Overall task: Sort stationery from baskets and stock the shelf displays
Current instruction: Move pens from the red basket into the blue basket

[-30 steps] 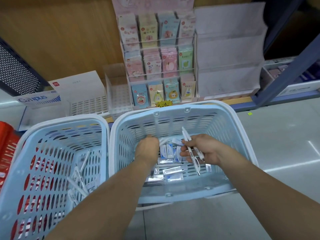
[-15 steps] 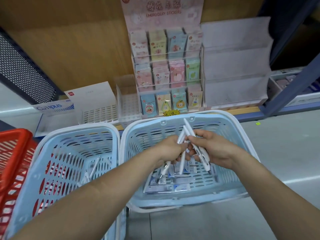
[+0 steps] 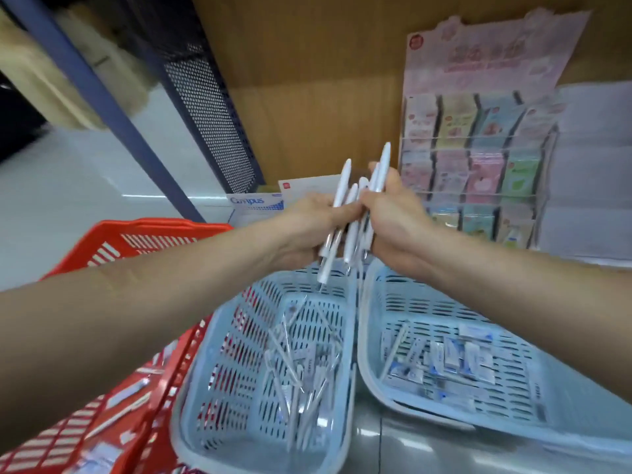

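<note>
Hands: left hand (image 3: 307, 224) and right hand (image 3: 398, 220) raised together, knuckles nearly touching, above the far rims of the two blue baskets.
Grip: both curl their fingers round one bundle of white pens (image 3: 342, 196); left takes the near-left side, right wraps from the right.
Arm pose: both forearms bare, reaching forward and converging from the lower left and right edges of view; wrists roughly level.
Pens: fanned, blunt ends up and tilted right, tips down. The lowest tip hangs just over the far rim of the left blue basket (image 3: 232, 354).
Left blue basket: loose pens (image 3: 294, 364) heaped on its bottom, towards the near right corner.
Right blue basket (image 3: 427, 302): touching the left one rim to rim; small flat packets (image 3: 455, 357) along its bottom.
Red basket (image 3: 154, 227): just left of the blue pair, with a few items inside, too blurred to name.
Shelf: sticker display (image 3: 478, 159) stands beyond the right hand; Campus pack (image 3: 254, 201) behind the left hand.
Floor (image 3: 369, 436): grey, under the baskets.
</note>
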`<state>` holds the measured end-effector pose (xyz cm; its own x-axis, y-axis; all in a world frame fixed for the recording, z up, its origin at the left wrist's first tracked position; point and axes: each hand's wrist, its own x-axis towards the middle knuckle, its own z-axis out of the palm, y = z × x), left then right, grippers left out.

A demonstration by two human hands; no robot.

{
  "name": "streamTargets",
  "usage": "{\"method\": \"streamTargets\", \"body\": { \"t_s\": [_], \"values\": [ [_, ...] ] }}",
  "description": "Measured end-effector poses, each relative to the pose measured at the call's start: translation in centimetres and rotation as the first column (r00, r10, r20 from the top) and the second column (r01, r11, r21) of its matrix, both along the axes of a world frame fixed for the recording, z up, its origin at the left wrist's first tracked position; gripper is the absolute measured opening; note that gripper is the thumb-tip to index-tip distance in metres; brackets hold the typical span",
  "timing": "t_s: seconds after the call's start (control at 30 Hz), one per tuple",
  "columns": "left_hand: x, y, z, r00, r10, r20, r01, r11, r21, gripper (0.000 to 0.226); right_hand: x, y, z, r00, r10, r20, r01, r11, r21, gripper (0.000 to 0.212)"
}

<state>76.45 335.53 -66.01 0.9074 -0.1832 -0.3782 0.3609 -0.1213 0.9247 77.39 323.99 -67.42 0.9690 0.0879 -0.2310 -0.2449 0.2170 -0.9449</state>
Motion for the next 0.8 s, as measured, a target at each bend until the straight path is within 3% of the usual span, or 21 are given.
{"method": "streamTargets", "body": {
  "t_s": [0.07,0.17,0.37,0.5,0.6,0.67,0.8],
  "values": [
    [-0.3,3.2,0.1,0.998,0.045,0.043,-0.045,0.999,0.008,0.020,0.2,3.4,0.7,0.998,0.062,-0.006,-0.062,0.998,0.004,0.028],
    [-1.6,5.8,-1.6,0.988,0.134,0.077,-0.142,0.983,0.113,0.018,-0.1,7.7,-0.2,0.984,0.119,-0.133,-0.115,0.993,0.037,0.023],
    [-3.4,8.2,-8.8,0.970,0.240,-0.038,-0.224,0.943,0.248,0.024,-1.3,10.7,-6.0,0.910,0.183,-0.373,-0.215,0.976,-0.044,0.019],
    [-4.1,9.1,-12.7,0.977,0.149,-0.152,-0.078,0.914,0.397,0.032,-2.4,10.9,-9.7,0.877,0.183,-0.445,-0.316,0.916,-0.246,0.014],
    [-4.2,10.0,-15.2,0.963,0.100,-0.249,0.048,0.848,0.528,0.024,-2.4,10.4,-12.1,0.881,0.211,-0.424,-0.388,0.835,-0.390,0.048],
    [-4.3,10.5,-16.9,0.957,0.095,-0.275,0.092,0.797,0.597,0.011,-2.5,10.0,-12.2,0.874,0.188,-0.448,-0.375,0.847,-0.378,0.055],
    [-4.8,11.2,-19.4,0.957,0.099,-0.274,0.143,0.659,0.739,0.018,-2.5,9.3,-11.1,0.846,0.168,-0.506,-0.320,0.919,-0.230,0.041]
  ]
}}
